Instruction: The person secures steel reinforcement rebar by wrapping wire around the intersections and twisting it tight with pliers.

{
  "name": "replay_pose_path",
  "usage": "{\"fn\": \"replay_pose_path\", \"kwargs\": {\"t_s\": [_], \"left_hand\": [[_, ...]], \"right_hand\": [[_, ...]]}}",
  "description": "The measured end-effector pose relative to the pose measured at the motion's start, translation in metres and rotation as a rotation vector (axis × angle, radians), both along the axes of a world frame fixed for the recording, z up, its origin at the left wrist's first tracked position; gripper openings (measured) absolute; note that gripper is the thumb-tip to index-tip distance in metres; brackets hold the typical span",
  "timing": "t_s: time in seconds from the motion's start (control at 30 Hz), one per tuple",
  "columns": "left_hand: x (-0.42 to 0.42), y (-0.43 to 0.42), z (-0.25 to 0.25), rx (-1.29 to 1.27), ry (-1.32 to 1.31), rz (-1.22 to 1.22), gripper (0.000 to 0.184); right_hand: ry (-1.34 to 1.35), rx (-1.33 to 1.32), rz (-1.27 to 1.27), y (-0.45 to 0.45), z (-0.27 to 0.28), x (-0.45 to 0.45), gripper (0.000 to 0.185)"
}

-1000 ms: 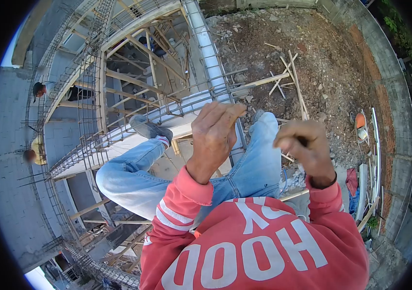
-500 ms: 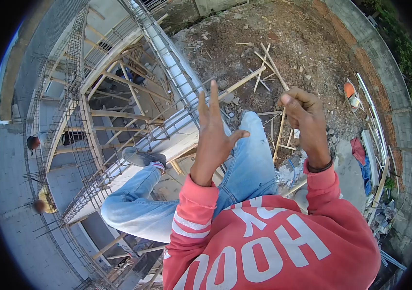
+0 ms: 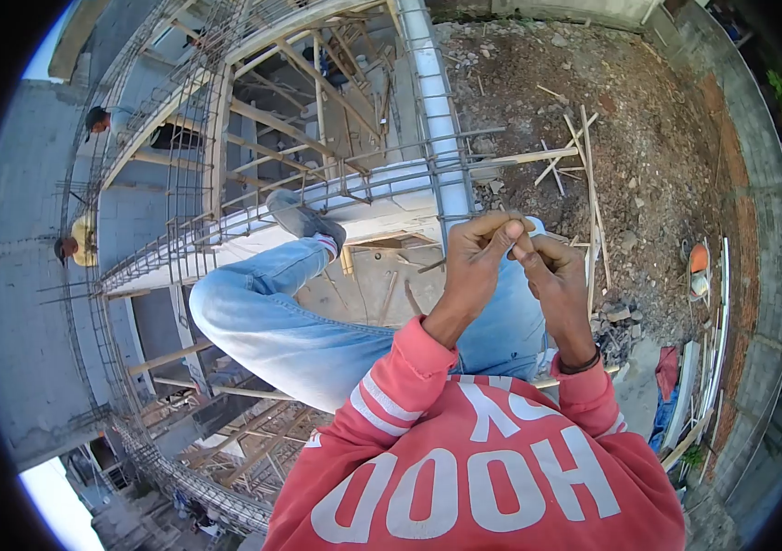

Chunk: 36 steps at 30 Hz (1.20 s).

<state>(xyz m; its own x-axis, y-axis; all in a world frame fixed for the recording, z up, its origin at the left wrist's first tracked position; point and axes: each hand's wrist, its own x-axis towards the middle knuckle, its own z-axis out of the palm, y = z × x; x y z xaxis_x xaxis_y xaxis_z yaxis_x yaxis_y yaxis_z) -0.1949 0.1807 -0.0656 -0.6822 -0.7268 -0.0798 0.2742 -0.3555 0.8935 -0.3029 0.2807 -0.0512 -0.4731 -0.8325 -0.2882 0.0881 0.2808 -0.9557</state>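
My left hand (image 3: 475,266) and my right hand (image 3: 560,285) meet in front of my chest, above my knee. Both are closed in a pinch, thumbs and fingertips almost touching. Whatever lies between the fingertips, if anything, is too small to make out. Beneath them is my leg in blue jeans (image 3: 506,317). My shoe (image 3: 303,219) rests at the rebar cage (image 3: 368,188) that runs along a white-sided beam (image 3: 391,204). Another stretch of beam with steel bars (image 3: 439,101) leads away ahead of me.
Far below lies a dirt yard (image 3: 630,110) with wooden poles (image 3: 593,202), bounded by a curved concrete wall (image 3: 763,275). An orange-and-white object (image 3: 699,266) lies there. Timber framing (image 3: 290,101) fills the left bays. Two people, one in a yellow top (image 3: 85,241), are at the far left.
My left hand was open with fingers spread, apart from my right. Both hands have come together, and the left has closed. My view has turned, so the yard sits further right.
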Motion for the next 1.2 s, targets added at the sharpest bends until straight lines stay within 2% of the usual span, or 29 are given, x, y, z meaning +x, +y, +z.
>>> {"fn": "replay_pose_path", "kwargs": {"t_s": [0.07, 0.1, 0.17, 0.2, 0.27, 0.33, 0.4, 0.43, 0.47, 0.5, 0.53, 0.6, 0.63, 0.67, 0.7, 0.73, 0.77, 0.8, 0.87, 0.93, 0.97, 1.0, 1.07, 1.1, 1.13, 1.2], "left_hand": [[0.009, -0.01, -0.011, -0.002, -0.005, 0.203, 0.026], [0.017, -0.022, -0.015, -0.001, -0.001, 0.231, 0.026], [0.041, -0.048, -0.024, 0.357, 0.222, 0.38, 0.023], [0.054, -0.057, -0.028, 0.36, 0.229, 0.399, 0.023], [0.072, -0.066, -0.036, 0.451, 0.056, 0.49, 0.025], [0.08, -0.054, -0.053, 0.466, 0.034, 0.484, 0.028], [0.088, -0.039, -0.063, 0.481, -0.268, 0.349, 0.031], [0.096, -0.036, -0.06, 0.369, -0.516, 0.222, 0.034], [0.101, -0.034, -0.057, 0.376, -0.511, 0.227, 0.034], [0.103, -0.033, -0.042, -0.051, -1.04, -0.021, 0.034], [0.098, -0.034, -0.031, -0.183, -1.155, -0.089, 0.032], [0.088, -0.035, -0.008, -0.458, -1.389, -0.217, 0.03], [0.077, -0.037, -0.011, -0.801, -1.008, 0.117, 0.03], [0.068, -0.039, -0.011, -0.935, -0.784, 0.297, 0.03], [0.058, -0.041, -0.011, -1.089, -0.573, 0.454, 0.03], [0.051, -0.045, -0.009, -0.699, -0.477, 0.317, 0.03], [0.046, -0.051, -0.008, -0.317, -0.37, 0.178, 0.03], [0.048, -0.059, -0.006, -0.32, -0.365, 0.185, 0.03], [0.068, -0.08, -0.003, 0.464, -0.019, 0.308, 0.032], [0.101, -0.101, 0.002, 0.469, -0.025, 0.4, 0.032], [0.111, -0.106, 0.005, 0.477, -0.03, 0.487, 0.034], [0.114, -0.105, 0.009, 0.474, -0.034, 0.493, 0.034], [0.117, -0.1, 0.016, 0.29, -0.29, 0.454, 0.034], [0.119, -0.1, 0.009, 0.154, -0.419, 0.344, 0.032], [0.119, -0.099, -0.002, 0.151, -0.415, 0.342, 0.032], [0.113, -0.093, -0.023, -0.06, -0.545, -0.047, 0.03]], "right_hand": [[0.02, 0.051, 0.091, -0.006, 0.009, -0.002, 0.023], [0.04, 0.098, 0.148, -0.01, 0.012, -0.003, 0.023], [0.138, 0.053, 0.214, -0.012, 0.003, -0.012, 0.023], [0.23, 0.006, 0.252, -0.01, -0.005, -0.019, 0.023], [0.215, 0.042, 0.246, -0.008, -0.018, -0.033, 0.022], [0.34, 0.038, 0.217, -0.012, -0.025, -0.043, 0.023], [0.401, 0.036, 0.232, -0.022, -0.023, -0.055, 0.02], [0.553, 0.074, 0.251, -0.028, -0.016, -0.061, 0.016], [0.708, 0.111, 0.268, -0.035, -0.006, -0.067, 0.013], [0.876, 0.166, 0.35, -0.046, 0.013, -0.069, 0.009], [0.879, 0.173, 0.354, -0.055, 0.019, -0.072, 0.009], [1.097, 0.015, 0.58, -0.071, 0.027, -0.078, 0.008], [1.11, 0.04, 0.695, -0.085, 0.041, -0.069, 0.009], [1.115, 0.046, 0.703, -0.098, 0.045, -0.058, 0.009], [1.054, -0.066, 0.739, -0.112, 0.048, -0.046, 0.01], [0.992, -0.181, 0.773, -0.126, 0.05, -0.038, 0.01], [1.002, -0.186, 0.777, -0.138, 0.051, -0.033, 0.01], [1.018, -0.238, 0.707, -0.15, 0.052, -0.029, 0.012], [1.028, -0.296, 0.638, -0.164, 0.051, -0.031, 0.013], [0.771, -0.104, 0.638, -0.17, 0.042, -0.049, 0.02], [0.618, -0.189, 0.648, -0.17, 0.028, -0.062, 0.026], [0.613, -0.193, 0.652, -0.169, 0.023, -0.065, 0.026], [0.509, -0.297, 0.632, -0.164, 0.014, -0.07, 0.027], [0.57, -0.288, 0.53, -0.164, 0.011, -0.073, 0.026], [0.575, -0.29, 0.527, -0.164, 0.016, -0.077, 0.026], [0.822, -0.09, 0.525, -0.163, 0.035, -0.087, 0.022]]}}
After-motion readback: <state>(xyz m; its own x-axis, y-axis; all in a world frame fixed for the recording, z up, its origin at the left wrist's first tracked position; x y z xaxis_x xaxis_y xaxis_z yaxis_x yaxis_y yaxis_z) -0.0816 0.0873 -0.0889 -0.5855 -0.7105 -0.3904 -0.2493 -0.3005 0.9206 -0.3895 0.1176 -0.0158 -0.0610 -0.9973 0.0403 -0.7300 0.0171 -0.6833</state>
